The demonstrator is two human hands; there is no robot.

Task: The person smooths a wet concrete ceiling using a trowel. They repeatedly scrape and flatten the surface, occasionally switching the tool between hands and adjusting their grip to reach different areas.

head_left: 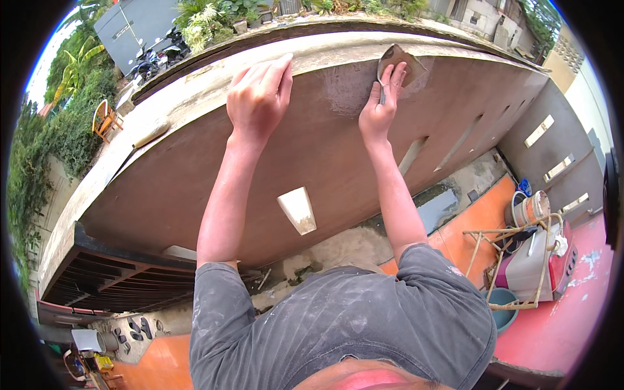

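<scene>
My right hand (378, 117) presses a worn, curled piece of sandpaper (412, 66) against the upper face of a brown-grey plastered wall (325, 156). The thumb lies at the sheet's near side and the fingers spread over it. A paler, scuffed patch of plaster shows beside the sheet. Farther left, my left hand (259, 97) rests at the wall's pale top ledge (195, 97), its fingers stretched forward over the edge with nothing seen in them. Along the ledge to the left lies a tan, elongated object (151, 132) with a dark tip, its kind unclear.
Slots pierce the wall, including a bright opening (298, 209). A dark slatted gate (117, 273) adjoins it at left. At right stand a bamboo-like frame (543, 260), a teal basin (504, 311) and stacked buckets (533, 207). A wooden chair (106, 121) and plants are beyond the ledge.
</scene>
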